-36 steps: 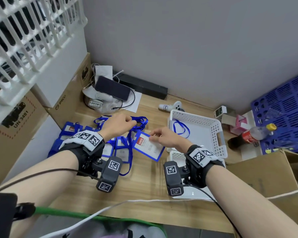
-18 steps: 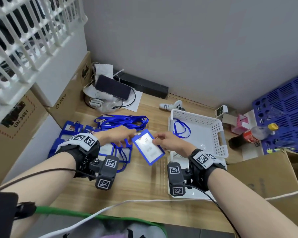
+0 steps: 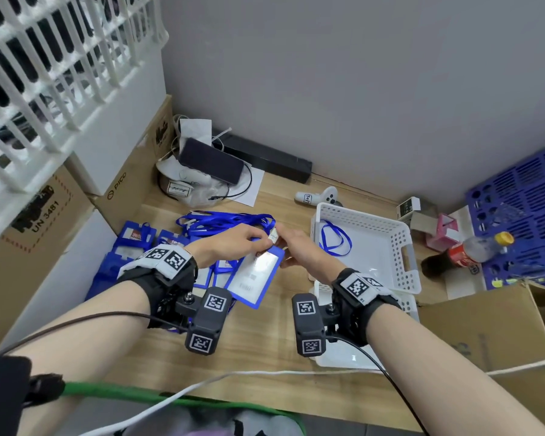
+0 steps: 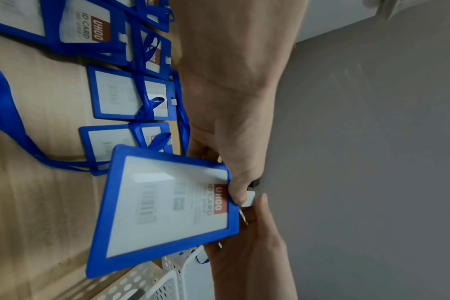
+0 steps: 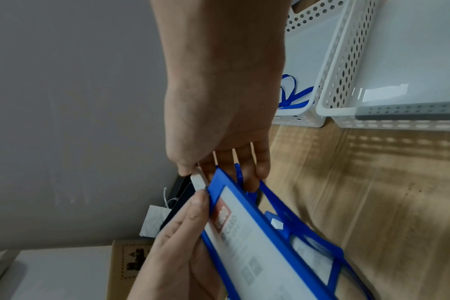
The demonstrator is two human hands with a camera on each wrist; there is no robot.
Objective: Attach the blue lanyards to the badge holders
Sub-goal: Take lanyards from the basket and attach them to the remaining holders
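Note:
A blue-framed badge holder with a UHOO ID card hangs above the table between both hands. My left hand pinches its top edge, the thumb lying on the frame. My right hand pinches the holder's white tab, with its other fingers curled behind the top edge, where a blue strand shows. Loose blue lanyards lie in a heap just beyond the hands. Several more badge holders lie on the table at the left, some with lanyards on them.
A white basket at the right holds one blue lanyard; a second basket sits nearer me. Cardboard boxes line the left, another box the front right. A controller, cola bottle and blue crate stand behind.
The badge holder has come up off the table and swung to hang lengthwise towards me. Both hands have closed in together at its top edge.

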